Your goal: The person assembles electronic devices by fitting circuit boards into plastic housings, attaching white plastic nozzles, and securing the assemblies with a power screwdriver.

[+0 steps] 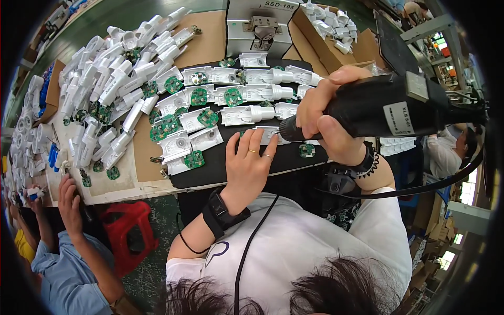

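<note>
Overhead view of an assembly bench. My right hand is wrapped in a full grip around a black electric screwdriver, held roughly level with its tip pointing left and down onto a white plastic housing on the black work mat. My left hand lies palm down on the mat with fingers spread, the fingertips pressing the same housing just beside the screwdriver tip. I see rows of open white housings with round green circuit boards lying across the mat beyond the hands. A large heap of white plastic parts covers the cardboard sheet to the left. A cardboard box with more white parts stands at the far right. At lower left, another person's hand rests at the bench edge, above a red stool.
</note>
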Demonstrator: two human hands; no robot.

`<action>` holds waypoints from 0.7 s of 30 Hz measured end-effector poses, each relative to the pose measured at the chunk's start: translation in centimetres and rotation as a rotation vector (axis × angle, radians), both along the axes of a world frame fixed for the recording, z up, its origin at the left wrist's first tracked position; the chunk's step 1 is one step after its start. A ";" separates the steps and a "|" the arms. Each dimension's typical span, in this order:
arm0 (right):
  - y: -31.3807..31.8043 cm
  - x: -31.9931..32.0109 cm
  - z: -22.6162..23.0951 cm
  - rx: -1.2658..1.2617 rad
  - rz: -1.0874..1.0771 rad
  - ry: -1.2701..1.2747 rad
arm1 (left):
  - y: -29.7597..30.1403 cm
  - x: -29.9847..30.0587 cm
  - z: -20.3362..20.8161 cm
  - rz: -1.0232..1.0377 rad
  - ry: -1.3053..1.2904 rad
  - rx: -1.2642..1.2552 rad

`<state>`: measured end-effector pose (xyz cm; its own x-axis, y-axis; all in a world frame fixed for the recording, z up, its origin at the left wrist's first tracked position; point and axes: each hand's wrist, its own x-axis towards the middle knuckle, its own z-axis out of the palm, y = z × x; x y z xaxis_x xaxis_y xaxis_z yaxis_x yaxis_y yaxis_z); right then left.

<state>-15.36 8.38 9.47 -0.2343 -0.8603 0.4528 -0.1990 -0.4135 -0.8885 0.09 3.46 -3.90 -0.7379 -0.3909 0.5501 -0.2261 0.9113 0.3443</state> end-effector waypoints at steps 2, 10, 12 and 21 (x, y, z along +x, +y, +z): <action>0.1 -0.2 -0.5 0.019 0.000 0.030 | 0.0 -0.2 -0.1 0.012 0.011 0.013; -0.2 -0.4 -1.5 0.047 0.017 0.134 | 0.0 -0.3 -0.5 0.030 0.017 0.031; -0.2 -0.6 -1.8 0.039 0.024 0.229 | 0.0 -0.3 -0.3 0.043 0.019 0.045; -0.4 -0.5 -2.0 0.078 0.000 0.335 | 0.1 -0.3 -0.3 0.067 0.029 0.069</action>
